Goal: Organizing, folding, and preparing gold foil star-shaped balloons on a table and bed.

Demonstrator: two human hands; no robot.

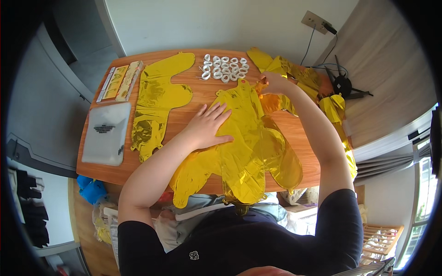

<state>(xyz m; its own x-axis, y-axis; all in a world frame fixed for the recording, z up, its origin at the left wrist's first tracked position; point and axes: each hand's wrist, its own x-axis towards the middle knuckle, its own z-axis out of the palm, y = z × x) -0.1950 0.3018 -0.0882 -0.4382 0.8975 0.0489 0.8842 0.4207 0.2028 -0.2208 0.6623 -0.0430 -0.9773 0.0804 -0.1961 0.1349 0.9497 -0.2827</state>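
Observation:
A flat gold foil balloon (244, 142) lies in front of me, its lower end hanging over the table's near edge. My left hand (207, 124) rests flat on its left side, fingers spread. At its upper right edge, my right hand (275, 85) is closed, the fingers pinching the gold foil there; the fingertips are partly hidden. To the left, another flat foil balloon (156, 101) lies lengthwise. More gold foil (304, 76) is heaped at the far right corner, partly behind my right arm.
Several small white ribbon coils (224, 68) sit in rows at the table's (184, 122) far side. On the left are a flat box (119, 83) and a stack of clear plastic bags (106, 133). A black router (343, 85) with cables stands beyond the right edge, below a wall socket (315, 20).

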